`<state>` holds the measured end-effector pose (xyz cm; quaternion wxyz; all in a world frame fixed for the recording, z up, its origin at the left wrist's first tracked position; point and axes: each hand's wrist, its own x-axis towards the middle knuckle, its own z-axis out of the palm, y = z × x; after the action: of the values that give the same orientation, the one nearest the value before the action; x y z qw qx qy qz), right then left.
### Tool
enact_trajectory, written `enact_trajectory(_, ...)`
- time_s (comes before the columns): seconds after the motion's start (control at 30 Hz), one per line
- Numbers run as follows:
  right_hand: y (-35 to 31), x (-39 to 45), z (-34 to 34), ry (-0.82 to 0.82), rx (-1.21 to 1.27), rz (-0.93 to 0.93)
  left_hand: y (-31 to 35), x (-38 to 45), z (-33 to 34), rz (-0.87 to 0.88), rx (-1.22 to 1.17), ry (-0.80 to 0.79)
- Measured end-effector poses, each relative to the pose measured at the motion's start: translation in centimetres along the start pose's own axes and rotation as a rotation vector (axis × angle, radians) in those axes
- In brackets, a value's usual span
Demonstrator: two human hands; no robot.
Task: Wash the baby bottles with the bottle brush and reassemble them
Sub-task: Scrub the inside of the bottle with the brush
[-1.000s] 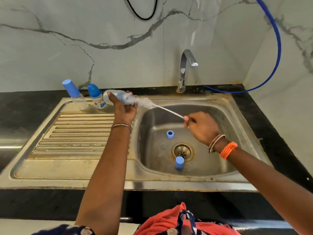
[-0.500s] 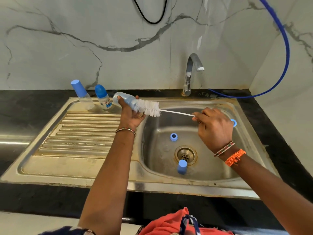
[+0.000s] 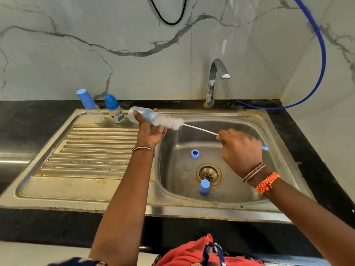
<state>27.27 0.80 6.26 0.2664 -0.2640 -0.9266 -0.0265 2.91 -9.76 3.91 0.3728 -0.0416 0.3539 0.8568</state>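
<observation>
Left grip (image 3: pixel 148 131) grasping open baby bottle (image 3: pixel 143 116), fingers curled round its body, bottle lying near-horizontal above seam between drainboard and basin, mouth facing right. Right grip (image 3: pixel 240 150) pinching wire stem of bottle brush (image 3: pixel 192 126), fist clenched round handle; blue handle end (image 3: pixel 265 148) poking out past far side of hand. White bristle head (image 3: pixel 170 122) mostly outside bottle mouth, tip just inside neck, blurred. Head view only: steel sink (image 3: pixel 115 192) set in black bench (image 3: pixel 15 131). Two capped bottles upright at back of drainboard, just beside each other: clear one with flat-topped blue cap (image 3: pixel 90 106), printed one with rounded blue cap (image 3: pixel 114 108). Held bottle just right of them. In basin: blue screw ring (image 3: pixel 195 153) lying flat behind drain (image 3: pixel 208 174), blue cap (image 3: pixel 204 187) standing at drain's front edge. Tap (image 3: pixel 214 81) behind basin, spout dry as far as visible. Blue hose (image 3: pixel 315 64) looping along right wall, black cable (image 3: pixel 169 16) at top. Bangles on both wrists, orange thread band (image 3: pixel 268 182) on right.
</observation>
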Motion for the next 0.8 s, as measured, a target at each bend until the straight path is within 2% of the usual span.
enact_trajectory(0.03, 0.3, -0.1, 0.0, 0.151, -0.077, -0.113, -0.1, 0.2, 0.0, -0.006, 0.010, 0.006)
enact_trajectory(0.07, 0.7, -0.1, 0.1, 0.225, -0.087, -0.174, -0.2, 0.3, -0.1, -0.005, 0.018, 0.006)
enact_trajectory(0.13, 1.2, 0.1, 0.1, 0.253, -0.016, -0.163, -0.3, 0.2, -0.2, -0.007, 0.023, -0.013)
enact_trajectory(0.17, 0.9, 0.2, -0.1, 0.196, 0.075, -0.082, -0.4, 0.2, -0.2, -0.014, 0.009, -0.030)
enact_trajectory(0.2, 0.6, 0.3, -0.2, 0.058, 0.225, 0.065, -0.4, 0.1, -0.2, -0.016, -0.008, -0.048)
enact_trajectory(0.3, 0.3, 1.1, -1.0, -0.737, 0.989, 0.668, -0.1, 0.0, 0.6, 0.005, -0.076, -0.092)
enact_trajectory(0.33, 0.4, 1.1, -1.1, -0.907, 1.175, 0.798, 0.0, 0.0, 1.0, 0.012, -0.096, -0.090)
enact_trajectory(0.37, 0.5, 1.1, -1.0, -0.980, 1.268, 0.825, 0.0, 0.0, 1.4, 0.021, -0.106, -0.093)
enact_trajectory(0.4, 0.5, 1.1, -0.8, -0.978, 1.269, 0.814, 0.2, 0.1, 1.5, 0.032, -0.098, -0.096)
enact_trajectory(0.43, 0.5, 1.0, -0.7, -0.886, 1.150, 0.721, 0.3, 0.1, 1.6, 0.037, -0.082, -0.103)
enact_trajectory(0.47, 0.4, 0.8, -0.5, -0.715, 0.921, 0.551, 0.4, 0.1, 1.6, 0.039, -0.060, -0.107)
enact_trajectory(0.53, 0.2, 0.7, -0.6, -0.262, 0.348, 0.230, 0.4, 0.1, 1.2, 0.027, -0.018, -0.128)
enact_trajectory(0.57, 0.5, 0.7, -0.7, -0.072, 0.172, 0.105, 0.3, 0.1, 1.0, 0.016, -0.007, -0.130)
enact_trajectory(0.63, 1.1, 0.9, -0.8, 0.197, 0.024, -0.101, 0.1, 0.0, 0.8, -0.018, 0.009, -0.098)
enact_trajectory(0.67, 1.5, 1.0, -0.8, 0.262, -0.005, -0.159, 0.0, 0.0, 0.7, -0.036, 0.013, -0.065)
enact_trajectory(0.73, 2.1, 1.2, -0.7, 0.293, 0.037, -0.185, -0.2, -0.1, 0.4, -0.061, -0.004, -0.020)
enact_trajectory(0.8, 1.8, 0.9, -0.6, 0.178, 0.235, -0.079, -0.2, -0.1, -0.1, -0.052, -0.013, -0.017)
